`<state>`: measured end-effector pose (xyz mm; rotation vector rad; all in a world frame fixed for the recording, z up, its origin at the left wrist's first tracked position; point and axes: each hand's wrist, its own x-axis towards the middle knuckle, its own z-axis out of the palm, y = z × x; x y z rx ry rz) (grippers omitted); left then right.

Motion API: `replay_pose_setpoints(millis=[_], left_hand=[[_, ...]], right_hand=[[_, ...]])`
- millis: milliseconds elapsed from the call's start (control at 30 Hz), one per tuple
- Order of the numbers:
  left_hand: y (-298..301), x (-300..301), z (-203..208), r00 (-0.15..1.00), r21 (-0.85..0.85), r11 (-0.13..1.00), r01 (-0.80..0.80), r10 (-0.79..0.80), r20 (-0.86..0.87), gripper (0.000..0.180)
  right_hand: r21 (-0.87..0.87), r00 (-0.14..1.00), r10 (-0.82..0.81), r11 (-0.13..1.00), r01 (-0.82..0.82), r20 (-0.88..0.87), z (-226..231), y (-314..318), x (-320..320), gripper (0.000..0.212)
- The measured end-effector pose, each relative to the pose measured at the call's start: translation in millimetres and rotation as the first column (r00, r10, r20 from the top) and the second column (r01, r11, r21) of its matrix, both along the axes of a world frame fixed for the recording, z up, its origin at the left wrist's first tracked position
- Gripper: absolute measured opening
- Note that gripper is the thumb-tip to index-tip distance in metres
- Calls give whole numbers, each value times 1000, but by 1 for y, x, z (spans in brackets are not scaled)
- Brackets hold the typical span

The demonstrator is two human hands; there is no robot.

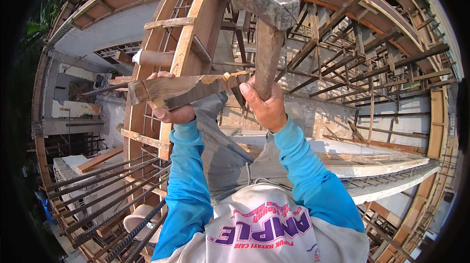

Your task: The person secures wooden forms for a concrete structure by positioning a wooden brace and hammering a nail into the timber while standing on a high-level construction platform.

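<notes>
Timber formwork point(188, 42) and steel bars point(105, 180) are spreading across the head view. The left hand point(179, 115) is holding a splintered wood piece point(181, 92) in its fingers; the right hand point(268, 108) is wrapping its fingers around a hammer point(268, 50) just beside it.

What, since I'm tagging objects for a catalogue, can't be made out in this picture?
All in the head view:
Hammer handle's lower end: hidden inside the right hand.
Hammer head's upper left end: cut off by the top edge.
Left hand's palm: hidden behind the wooden block.
Round off-white object at lower left: rebar in front hides too much to tell its kind.
</notes>
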<state>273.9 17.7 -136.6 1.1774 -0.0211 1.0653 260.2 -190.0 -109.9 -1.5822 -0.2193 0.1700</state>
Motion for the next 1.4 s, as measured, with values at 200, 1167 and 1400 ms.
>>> replay_pose_setpoints(millis=[200,1167,1400], left_hand=[[-9,10,10,1000,-31,1000,-2,2,-6,88],[-13,3,5,1000,-18,1000,18,-17,16,93],[22,17,5,991,-64,989,133,-132,22,79]], right_hand=[[-40,941,-308,948,316,139,-153,28,-22,22],[-239,838,127,926,-292,-530,-230,2,-13,23],[479,503,402,877,27,-765,-241,-79,1,23]])
